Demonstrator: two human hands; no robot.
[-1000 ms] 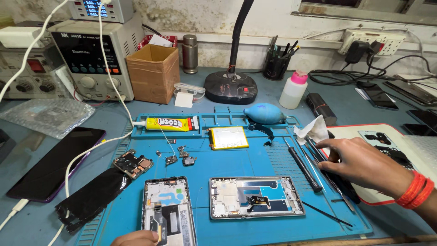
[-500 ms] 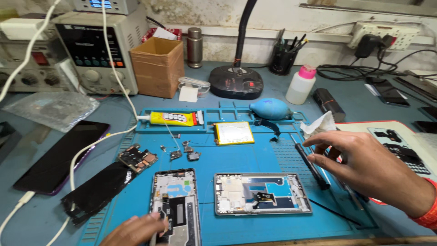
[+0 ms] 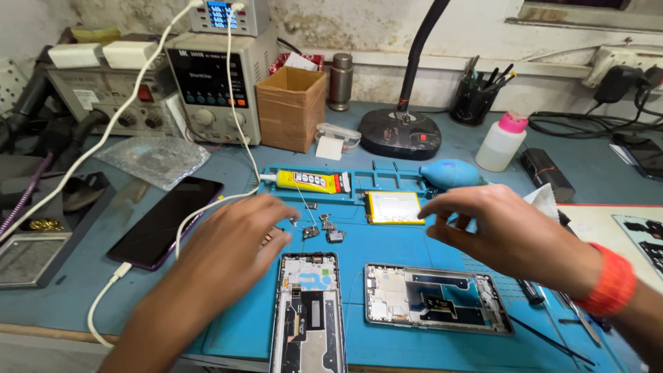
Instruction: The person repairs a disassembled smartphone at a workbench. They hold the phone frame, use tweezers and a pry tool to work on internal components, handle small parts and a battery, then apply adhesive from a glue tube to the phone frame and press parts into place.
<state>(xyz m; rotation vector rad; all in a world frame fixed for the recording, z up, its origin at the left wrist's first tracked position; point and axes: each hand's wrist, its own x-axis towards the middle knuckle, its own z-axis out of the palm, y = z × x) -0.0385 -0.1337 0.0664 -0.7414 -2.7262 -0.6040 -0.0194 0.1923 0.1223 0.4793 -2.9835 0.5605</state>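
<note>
On the blue work mat, two opened phone frames are laid flat with their insides up, so that the parts can be reached from above: one frame is set lengthwise at the mat's near edge, the other frame crosswise just beside it. The left hand is held over the mat's left part, fingers spread and closed on nothing, nearest to the small loose parts gathered behind the lengthwise frame. The right hand is hovered above the crosswise frame, fingers apart and empty, a flat yellow battery just beyond its fingertips. A glue tube is kept along the mat's far rim, within easy reach.
</note>
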